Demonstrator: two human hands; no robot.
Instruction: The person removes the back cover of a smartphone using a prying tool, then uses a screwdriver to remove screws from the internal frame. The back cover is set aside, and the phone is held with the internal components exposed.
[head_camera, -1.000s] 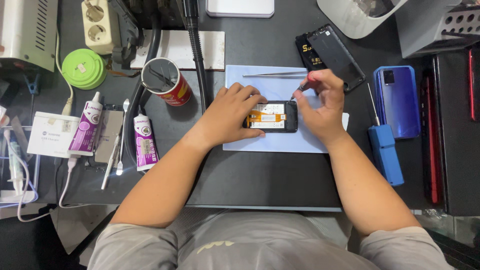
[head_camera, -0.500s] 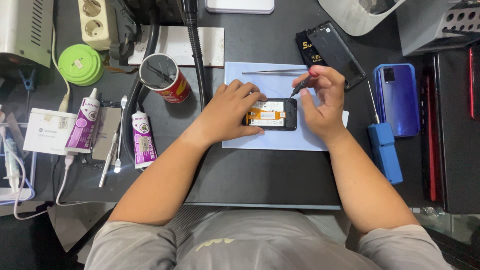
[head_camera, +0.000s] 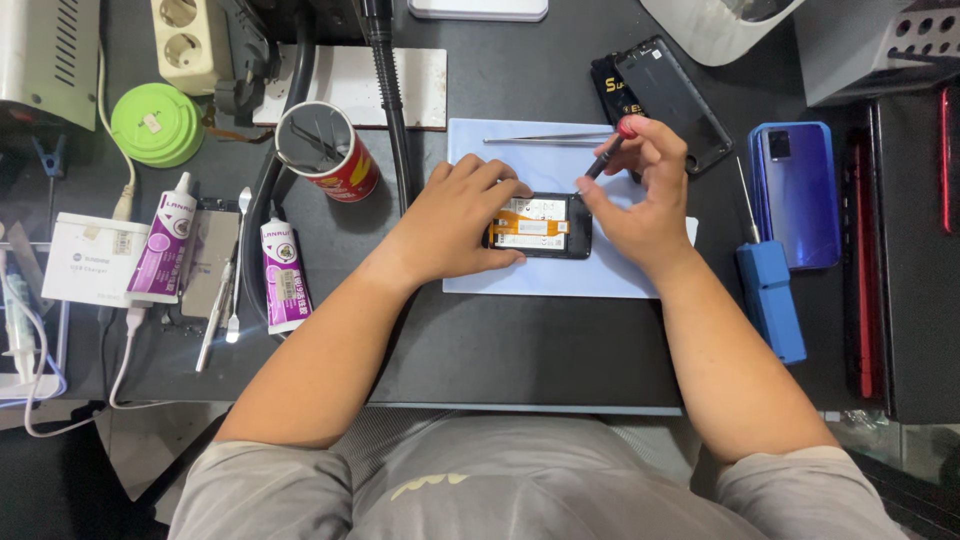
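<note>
the left hand (head_camera: 455, 215) covers the opened phone's (head_camera: 540, 225) left end, fingers pressed flat, while the right hand (head_camera: 645, 205) pinches a screwdriver (head_camera: 607, 155), tip hidden.

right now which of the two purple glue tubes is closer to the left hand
The purple tube right of the metal tools, bare on the dark mat, is closer to the left hand. The other tube overlaps the white box.

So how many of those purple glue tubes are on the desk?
2, both left of the left hand: one glue tube leaning on the white box, another glue tube near the red can. More may be hidden.
</note>
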